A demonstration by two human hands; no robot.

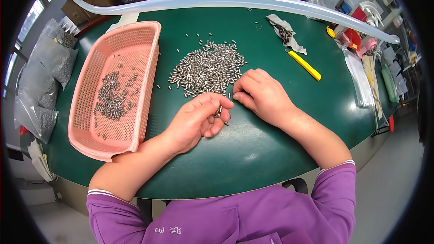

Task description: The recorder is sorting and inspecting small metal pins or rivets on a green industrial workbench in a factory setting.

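Green tabletop (266, 162) curves around both my hands, with a cluttered workroom beyond it. My left hand (192, 119) is cupped, palm turned inward, its curled fingers holding a few small metal pieces (219, 112); one shows at the lower edge of the fingers. My right hand (264, 95) is just to its right, fingers bent in and the thumb near the index finger. One loose piece (229, 95) is just beside those fingertips; I cannot tell whether they grip anything.

Directly beyond my left hand, close to its thumb, spreads a heap of silvery pieces (205, 70), its near right edge almost at my right fingers. A few strays lie around the heap.

Left of my left hand is a pink mesh basket (153, 40), its near corner at my forearm, with more pieces (113, 97) scattered on its floor. Farther left stand clear bags (40, 86) of small gray parts.

Beyond my right hand and to its right lies a yellow cutter (305, 65); past that, a crumpled gray wrapping (297, 47) holds darker bits. Farthest from both hands, a translucent tube (203, 2) arcs across the table's far side.
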